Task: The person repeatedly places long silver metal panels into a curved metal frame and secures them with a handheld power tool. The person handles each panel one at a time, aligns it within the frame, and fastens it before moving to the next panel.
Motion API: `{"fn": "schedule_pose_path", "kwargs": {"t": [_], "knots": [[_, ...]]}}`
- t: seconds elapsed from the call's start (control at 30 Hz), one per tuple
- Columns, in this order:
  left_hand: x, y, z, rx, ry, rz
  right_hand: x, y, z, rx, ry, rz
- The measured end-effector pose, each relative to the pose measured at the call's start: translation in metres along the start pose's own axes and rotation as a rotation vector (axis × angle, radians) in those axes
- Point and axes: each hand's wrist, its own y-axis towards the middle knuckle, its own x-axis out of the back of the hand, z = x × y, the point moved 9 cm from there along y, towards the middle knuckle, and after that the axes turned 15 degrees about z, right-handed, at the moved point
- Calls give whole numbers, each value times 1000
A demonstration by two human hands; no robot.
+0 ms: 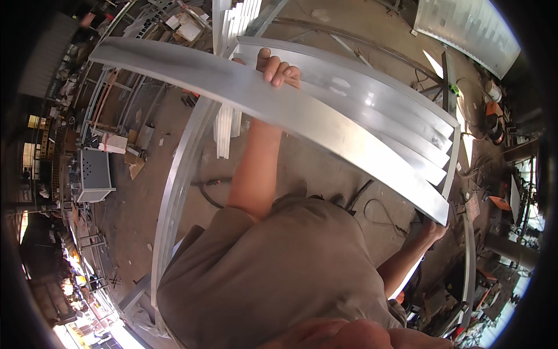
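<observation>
A long silver metal slat [343,125] spans the view in front of me, running from the upper left down to the right. From beneath it my left forearm reaches up, and my left hand [279,71] curls its fingers over the slat's far edge. At the slat's right end my right hand [432,229] grips the lower corner, its fingers partly hidden under the metal. Just beyond lie several similar slats [427,152], side by side within a metal frame [185,157]. The held slat covers part of them.
Pale metal strips [224,131] hang or stand by the frame's left side. A grey box [96,174] stands on the floor at left. Cables [381,212] lie on the floor. A corrugated sheet [468,32] is at the far right, with a bucket [493,90] below it.
</observation>
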Motion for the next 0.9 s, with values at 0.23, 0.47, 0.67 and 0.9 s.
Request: {"fn": "schedule_pose_path", "kwargs": {"t": [0.23, 0.47, 0.67, 0.9], "knots": [[42, -43, 23, -98, 446, -751, -32, 10, 34, -29, -202, -25], [-7, -41, 46, -241, 771, -705, -11, 46, 67, -160, -677, 17], [-18, -53, 61, -215, 732, -787, -1, 54, 69, -161, -796, -22], [-20, -54, 63, -187, 736, -812, -39, 9, 58, -235, -853, -164]]}}
